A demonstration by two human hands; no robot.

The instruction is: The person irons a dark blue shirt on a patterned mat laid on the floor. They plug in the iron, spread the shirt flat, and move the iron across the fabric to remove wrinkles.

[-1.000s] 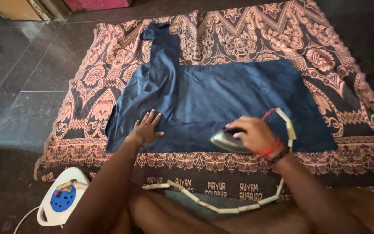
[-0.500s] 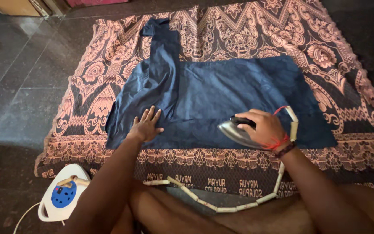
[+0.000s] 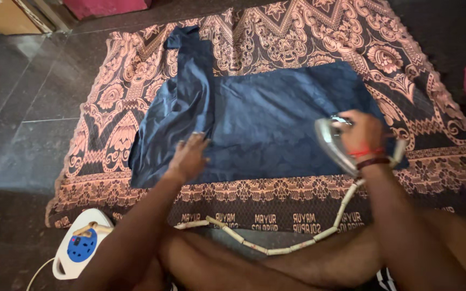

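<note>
Navy-blue cloth, a garment [image 3: 265, 126] with 1 long sleeve running toward the far left, lies spread flat on a patterned pink-and-black blanket [image 3: 422, 81] that covers the dark tiled floor [image 3: 22, 97]. No box, bowl or other container shows here; the nearest thing to a holder is a white socket box [image 3: 79, 249] with a blue face at the lower left, which has 1 plug seated in it and a thin white wire trailing off to the side.

On the right, the right hand [image 3: 361, 133] is closed round the handle of a metal iron [image 3: 334, 144], fingers wrapped tightly over the top. The iron sits at the garment's right edge, tipped up so its shiny soleplate faces left. Red thread and a dark band circle that wrist. A cream, segmented cord [image 3: 276, 249] runs from the iron down past the blanket's near hem and across toward the socket box.

Over on the left, the left hand [image 3: 191, 156] rests palm-down on the garment near its lower left part, fingers loosely spread and gripping nothing. Both forearms reach forward from the bottom of the view, above the person's folded legs.
</note>
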